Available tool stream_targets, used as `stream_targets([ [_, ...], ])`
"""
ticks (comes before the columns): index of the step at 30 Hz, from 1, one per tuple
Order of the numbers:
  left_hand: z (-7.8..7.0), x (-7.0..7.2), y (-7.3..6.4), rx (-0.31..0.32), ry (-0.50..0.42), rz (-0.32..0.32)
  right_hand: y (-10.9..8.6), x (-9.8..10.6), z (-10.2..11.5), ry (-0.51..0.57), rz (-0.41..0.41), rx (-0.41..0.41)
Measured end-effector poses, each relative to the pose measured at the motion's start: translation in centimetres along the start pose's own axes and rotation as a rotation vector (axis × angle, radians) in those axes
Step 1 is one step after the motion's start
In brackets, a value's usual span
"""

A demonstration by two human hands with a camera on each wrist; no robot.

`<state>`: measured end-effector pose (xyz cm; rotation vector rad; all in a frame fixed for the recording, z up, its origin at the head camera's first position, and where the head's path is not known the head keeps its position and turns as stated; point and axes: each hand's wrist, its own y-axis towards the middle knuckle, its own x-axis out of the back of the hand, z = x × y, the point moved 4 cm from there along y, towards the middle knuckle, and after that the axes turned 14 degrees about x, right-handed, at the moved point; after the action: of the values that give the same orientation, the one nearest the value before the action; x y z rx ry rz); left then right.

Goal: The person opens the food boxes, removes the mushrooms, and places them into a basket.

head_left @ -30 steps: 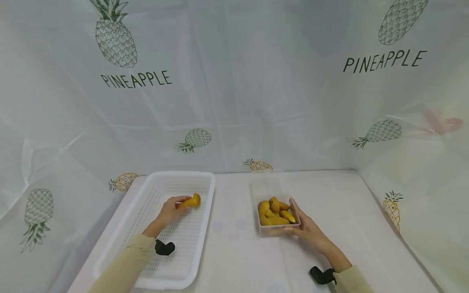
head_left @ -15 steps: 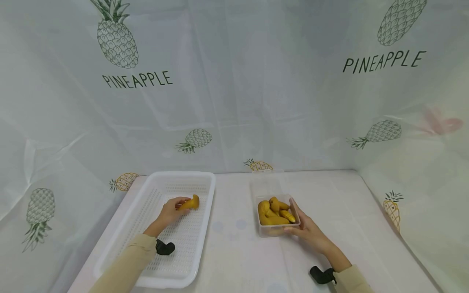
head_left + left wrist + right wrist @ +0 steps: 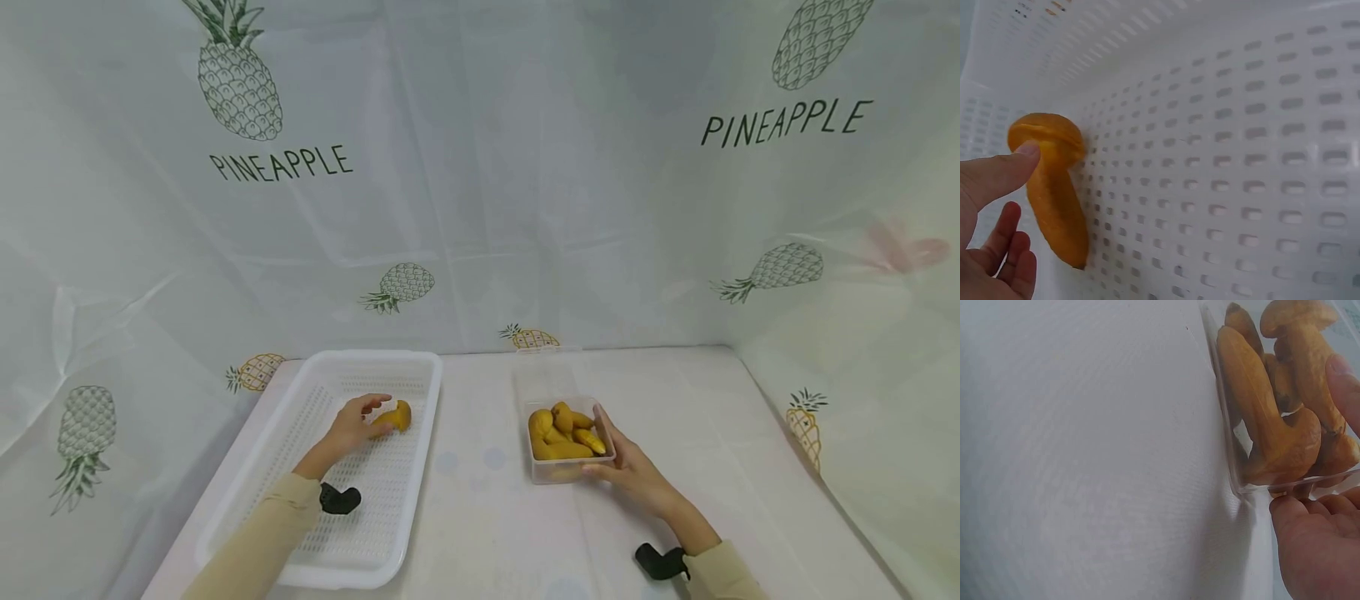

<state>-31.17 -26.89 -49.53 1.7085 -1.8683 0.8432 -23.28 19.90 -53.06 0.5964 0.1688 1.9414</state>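
Observation:
A yellow-brown mushroom (image 3: 403, 415) lies in a white perforated plastic basket (image 3: 422, 467). My left hand (image 3: 352, 427) is over it with the fingers lifted and spread. In the left wrist view the thumb overlaps the cap of the mushroom (image 3: 1060, 212), and the other fingers stand apart from the stem. My right hand (image 3: 633, 475) grips the right side of a clear plastic box (image 3: 553, 475), thumb at the front corner. Several similar mushrooms (image 3: 1254, 406) fill that box, which rests on the table. Part of the right fingers is hidden behind the box.
The box's clear lid (image 3: 542, 379) is folded open toward the back. Black wrist devices (image 3: 341, 500) sit at both sleeves. Behind the table (image 3: 480, 542) hangs a pale sheet (image 3: 480, 167) with pineapple prints, which also closes off both sides.
The left fingers have opened and lifted off the mushroom, which they held before and which now lies in the basket. The right hand and the box have stayed in place.

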Motion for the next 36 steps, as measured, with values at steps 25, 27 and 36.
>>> stream_targets([
  [25, -11.3, 1.3, -0.3, -0.096, -0.305, 0.11, 0.0, 0.1, 0.0, -0.001, -0.006, 0.005],
  [27, -12.4, 0.6, -0.3, -0.116, -0.311, 0.127, 0.0, 0.1, 0.0, -0.002, -0.008, 0.003],
  [36, -16.7, -3.2, -0.1, -0.212, -0.287, 0.202, 0.0, 0.1, -0.2, 0.007, -0.016, -0.005],
])
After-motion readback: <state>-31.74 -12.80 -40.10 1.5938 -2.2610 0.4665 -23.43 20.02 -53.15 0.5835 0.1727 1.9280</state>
